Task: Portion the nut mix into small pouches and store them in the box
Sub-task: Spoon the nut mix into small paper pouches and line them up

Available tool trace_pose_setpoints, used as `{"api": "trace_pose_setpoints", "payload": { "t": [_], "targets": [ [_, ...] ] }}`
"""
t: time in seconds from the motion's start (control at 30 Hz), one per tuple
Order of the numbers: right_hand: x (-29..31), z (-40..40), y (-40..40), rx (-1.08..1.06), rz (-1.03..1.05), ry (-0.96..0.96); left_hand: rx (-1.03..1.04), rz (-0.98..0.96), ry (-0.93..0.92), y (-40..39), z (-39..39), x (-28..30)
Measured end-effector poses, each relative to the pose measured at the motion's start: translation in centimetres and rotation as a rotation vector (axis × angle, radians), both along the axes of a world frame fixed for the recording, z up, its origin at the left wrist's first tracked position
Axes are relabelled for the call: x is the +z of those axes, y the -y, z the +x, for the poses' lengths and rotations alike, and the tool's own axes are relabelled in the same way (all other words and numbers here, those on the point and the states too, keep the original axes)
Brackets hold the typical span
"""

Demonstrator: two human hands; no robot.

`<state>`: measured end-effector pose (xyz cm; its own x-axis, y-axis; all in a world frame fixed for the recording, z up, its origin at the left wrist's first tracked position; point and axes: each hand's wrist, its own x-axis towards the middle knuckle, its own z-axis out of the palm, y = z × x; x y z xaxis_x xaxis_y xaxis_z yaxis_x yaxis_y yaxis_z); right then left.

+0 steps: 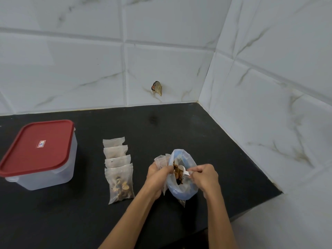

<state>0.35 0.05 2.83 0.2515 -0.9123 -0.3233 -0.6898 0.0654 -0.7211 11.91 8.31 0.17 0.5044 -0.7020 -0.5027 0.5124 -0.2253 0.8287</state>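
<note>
Black counter: lidded box; right of it, four filled pouches; further right, your left hand pinches nut bag, right hand pinches white spoon.

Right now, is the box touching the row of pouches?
Apart. The head view shows bare black counter between the box and the pouches.

Four filled pouches in row; nut bag open; red-lidded box closed, left.

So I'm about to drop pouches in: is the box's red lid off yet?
No, the red lid sits closed on the box, left of the pouches.
</note>
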Motion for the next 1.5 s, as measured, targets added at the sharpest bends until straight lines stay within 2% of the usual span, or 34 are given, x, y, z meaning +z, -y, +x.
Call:
{"api": "trace_pose_setpoints", "payload": {
  "t": [0.17, 0.37, 0.5, 0.77, 1.0, 1.07, 1.17, 1.23, 1.37, 1.5],
  "targets": [
    [-0.7, 0.6, -0.3, -0.068, -0.002, 0.062, -0.098, -0.031, 0.035, 0.0, -0.5, 0.4],
    [-0.7, -0.8, 0.2, -0.216, 0.318, 0.268, -0.041, -0.029, 0.050, 0.0, -0.6, 0.3],
    [-0.5, -1.0, 0.1, -0.212, 0.408, 0.313, -0.030, -0.035, 0.020, -0.1, -0.5, 0.2],
    [-1.0, 0.5, -0.8, -0.293, 0.203, 0.301, -0.061, -0.016, 0.076, -0.5, -1.1, 0.4],
    [-0.6, 0.5, -1.1, -0.279, 0.261, 0.328, -0.103, -0.016, 0.081, -1.1, -0.4, 0.4],
    [-0.6, 0.6, -1.0, -0.204, 0.168, 0.231, -0.110, -0.009, 0.096, -1.2, -0.3, 0.2],
    [-0.2, 1.0, -1.4, -0.020, -0.114, -0.014, -0.083, -0.028, 0.107, -1.2, -0.3, 0.2],
    [-0.1, 1.4, -1.5, 0.074, -0.200, -0.093, -0.075, -0.036, 0.109, -1.2, -0.3, 0.3],
    [0.3, 1.2, -0.8, 0.138, -0.117, -0.086, -0.078, -0.035, 0.110, -1.1, -0.3, 0.1],
    [0.1, 0.4, -0.1, 0.006, 0.081, 0.066, -0.097, -0.034, 0.098, -1.0, -0.1, 0.3]
  ]
}}
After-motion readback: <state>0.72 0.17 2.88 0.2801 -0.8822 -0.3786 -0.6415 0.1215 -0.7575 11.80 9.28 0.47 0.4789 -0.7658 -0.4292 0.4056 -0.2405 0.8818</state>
